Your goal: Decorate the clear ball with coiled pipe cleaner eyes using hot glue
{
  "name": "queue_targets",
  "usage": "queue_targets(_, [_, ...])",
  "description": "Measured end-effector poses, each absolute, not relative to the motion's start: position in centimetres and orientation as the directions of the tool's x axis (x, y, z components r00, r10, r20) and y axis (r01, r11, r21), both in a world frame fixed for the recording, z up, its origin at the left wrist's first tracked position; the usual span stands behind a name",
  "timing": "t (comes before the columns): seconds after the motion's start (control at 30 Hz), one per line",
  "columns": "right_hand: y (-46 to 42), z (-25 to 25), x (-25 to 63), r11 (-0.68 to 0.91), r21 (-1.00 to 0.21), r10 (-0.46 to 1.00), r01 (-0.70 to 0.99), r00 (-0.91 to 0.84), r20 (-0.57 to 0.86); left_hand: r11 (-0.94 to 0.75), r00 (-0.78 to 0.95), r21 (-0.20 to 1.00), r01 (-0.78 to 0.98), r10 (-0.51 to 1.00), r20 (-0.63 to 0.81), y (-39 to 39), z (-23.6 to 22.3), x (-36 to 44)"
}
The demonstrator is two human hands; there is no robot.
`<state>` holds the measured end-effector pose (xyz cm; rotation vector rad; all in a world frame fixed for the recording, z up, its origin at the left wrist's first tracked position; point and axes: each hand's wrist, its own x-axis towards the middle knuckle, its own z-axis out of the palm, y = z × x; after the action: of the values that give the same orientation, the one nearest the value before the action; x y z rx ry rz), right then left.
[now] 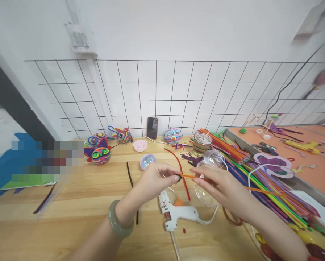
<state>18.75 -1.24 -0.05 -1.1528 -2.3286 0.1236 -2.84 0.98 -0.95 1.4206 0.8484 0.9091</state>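
Bench, left edge: a dark strip (44,199) lies slanting on the wooden bench (88,217).
Far edge, left: two multicoloured balls (100,155) stand close together; a striped bird-like figure (123,135) sits just right of them.
Black stem (130,175): lies lengthwise, partly hidden by the left forearm.
Pink bowl (140,145): near the far edge, with a bluish half shell (148,162) nearer the person.
Phone (152,127): leans upright against the wall at the far edge.
Left hand (159,175): a green bangle (113,218) on its wrist; thumb and fingers pinch the left end of the orange stem (187,176).
Striped ball (173,135): at the far edge, right of the phone.
Glue gun (184,213): white, lying below the hands toward the near edge.
Red stem (185,188): runs lengthwise, passing behind the orange one.
Orange stem: raised over the bench, between both hands.
Right hand (218,183): fingertips close together, gripping that stem.
Clear jar (202,144): beyond the right hand, with clear domes (213,158) nearer.
Bench, right edge: a bundle of coloured stems (271,194) stretches along it.
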Motion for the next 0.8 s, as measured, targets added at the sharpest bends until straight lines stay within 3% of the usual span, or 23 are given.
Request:
queue_targets(0.17, [-1.3,0.0,17.0,0.688,-0.340,0.719,0.641,-0.535,0.444,-0.074,0.429,0.996,0.058,0.902,0.042,0.5,-0.6,-2.3])
queue_targets(0.43, [-1.1,-0.1,17.4,0.738,-0.237,0.640,0.631,-0.545,0.541,-0.080,0.378,0.985,0.150,0.926,0.018,0.6,-1.0,-2.1])
queue_targets(0.8, [-1.1,-0.1,17.4,0.746,-0.209,0.620,0.632,-0.544,0.565,-0.073,0.370,0.993,0.093,0.929,0.034,0.3,-0.8,-1.6])
